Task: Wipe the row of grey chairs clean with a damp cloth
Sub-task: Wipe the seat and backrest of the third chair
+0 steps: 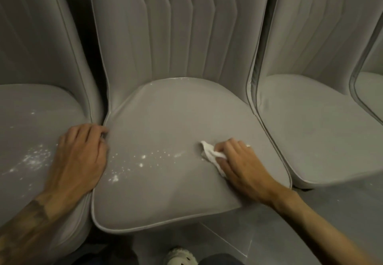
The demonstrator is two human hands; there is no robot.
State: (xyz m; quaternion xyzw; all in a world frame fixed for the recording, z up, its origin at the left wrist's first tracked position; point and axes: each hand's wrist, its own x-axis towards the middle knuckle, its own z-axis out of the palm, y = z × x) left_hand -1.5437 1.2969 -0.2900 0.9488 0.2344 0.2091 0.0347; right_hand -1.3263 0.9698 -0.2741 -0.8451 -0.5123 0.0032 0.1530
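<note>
Mid-wipe on the grey padded seat (176, 115): right hand (240, 161) fingers clamp a crumpled white cloth (209, 150), left hand (80, 150) rests slack; white powder specks (143, 157) at nine o'clock likely next.

Dim, flat indoor light, brightest on the middle chair seat (165, 119), deep shadow in the gaps between backrests (176, 26) and at lower left, wide-angle bowing toward the frame edges, overall soft focus, slight blur on the right hand (242, 161)

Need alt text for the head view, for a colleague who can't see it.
The right hand holds a white cloth on the grey middle chair, with white specks to the cloth's left. The left hand rests on the speckled left chair beside it.
</note>
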